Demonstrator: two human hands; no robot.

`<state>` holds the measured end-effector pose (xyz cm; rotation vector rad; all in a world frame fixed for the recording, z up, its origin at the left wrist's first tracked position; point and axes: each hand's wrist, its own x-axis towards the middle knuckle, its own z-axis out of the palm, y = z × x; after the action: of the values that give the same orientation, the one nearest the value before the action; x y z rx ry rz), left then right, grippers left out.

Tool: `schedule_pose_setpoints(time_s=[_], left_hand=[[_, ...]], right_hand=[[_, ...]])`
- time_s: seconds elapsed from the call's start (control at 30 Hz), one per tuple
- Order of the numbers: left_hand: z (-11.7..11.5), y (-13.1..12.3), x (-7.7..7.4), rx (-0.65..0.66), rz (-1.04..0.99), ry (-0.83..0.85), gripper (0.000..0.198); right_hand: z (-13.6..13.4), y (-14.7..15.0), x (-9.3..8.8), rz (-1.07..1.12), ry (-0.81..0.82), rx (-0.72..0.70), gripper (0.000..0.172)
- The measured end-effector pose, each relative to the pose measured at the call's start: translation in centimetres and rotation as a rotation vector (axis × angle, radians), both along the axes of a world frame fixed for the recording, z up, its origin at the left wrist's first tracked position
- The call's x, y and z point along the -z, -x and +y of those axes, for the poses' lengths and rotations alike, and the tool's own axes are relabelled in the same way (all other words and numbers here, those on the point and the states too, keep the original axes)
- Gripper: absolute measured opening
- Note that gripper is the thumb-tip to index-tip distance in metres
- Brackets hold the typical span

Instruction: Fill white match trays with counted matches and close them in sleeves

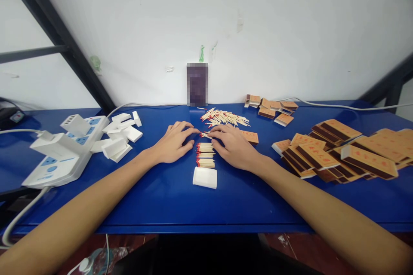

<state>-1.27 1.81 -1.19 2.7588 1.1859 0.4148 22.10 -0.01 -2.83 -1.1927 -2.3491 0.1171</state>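
Note:
A small bunch of red-headed matches [205,135] lies between my two hands. My right hand [237,146] closes its thumb and index finger on the stick ends. On the other side, my left hand [174,142] has its thumb and index finger apart, the index fingertip at the red heads. Just below, several matches lie side by side in a neat stack of groups [206,154], heads to the left. A white matchbox tray [204,178] sits nearest me. Behind the hands spreads a loose heap of matches [224,117]. One matchbox sleeve [250,137] is partly hidden by my right hand.
White inner trays [118,135] lie at left beside a power strip [74,154] with chargers. Several orange matchboxes [332,150] are piled at right, and smaller sleeves [271,107] stand at the back. A pixelated dark object [197,84] leans on the wall.

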Motion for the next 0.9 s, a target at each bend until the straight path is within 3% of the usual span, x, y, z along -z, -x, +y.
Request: schedule_pose_setpoints(time_s=[0.9], left_hand=[[0.05, 0.08, 0.09, 0.030, -0.010, -0.006, 0.031]], right_hand=[[-0.09, -0.03, -0.14, 0.029, 0.003, -0.028, 0.028]])
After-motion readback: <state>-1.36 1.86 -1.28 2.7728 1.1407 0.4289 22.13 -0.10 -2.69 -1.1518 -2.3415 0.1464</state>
